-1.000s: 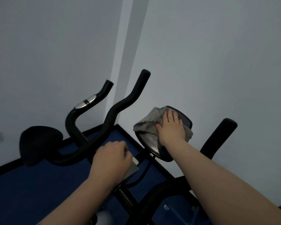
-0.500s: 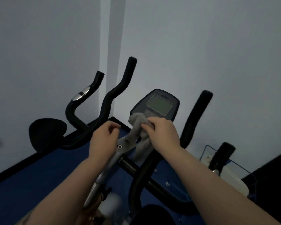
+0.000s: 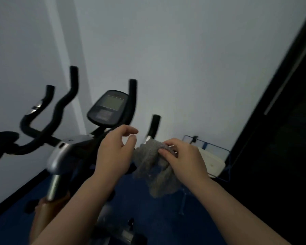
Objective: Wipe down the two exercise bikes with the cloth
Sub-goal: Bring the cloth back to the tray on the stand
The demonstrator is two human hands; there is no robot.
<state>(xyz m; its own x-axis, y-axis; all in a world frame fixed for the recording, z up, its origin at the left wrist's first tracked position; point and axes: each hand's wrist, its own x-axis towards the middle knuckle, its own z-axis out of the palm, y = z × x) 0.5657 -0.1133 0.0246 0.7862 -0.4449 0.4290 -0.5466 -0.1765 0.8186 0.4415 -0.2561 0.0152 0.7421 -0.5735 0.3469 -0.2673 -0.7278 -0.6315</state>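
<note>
A grey cloth [image 3: 155,167] hangs in front of me, pinched at its top edge by my right hand [image 3: 184,156]. My left hand [image 3: 115,151] hovers just left of the cloth with fingers loosely spread, holding nothing. The near exercise bike has a black console [image 3: 108,108] with a grey screen, black handlebars [image 3: 132,96] and a silver stem [image 3: 60,154]. A second bike's black curved handlebars [image 3: 60,106] and dark seat [image 3: 2,138] stand at the left by the wall.
White walls meet in a corner behind the bikes. The floor is blue [image 3: 157,218]. A white device inside a blue wire frame [image 3: 210,160] sits on the floor at the right. A dark panel or door [image 3: 281,138] fills the right side.
My right hand lifted the cloth off the console, then moved it down and right, away from the bike. My left hand left the handlebar and came up beside the cloth. The view swung right.
</note>
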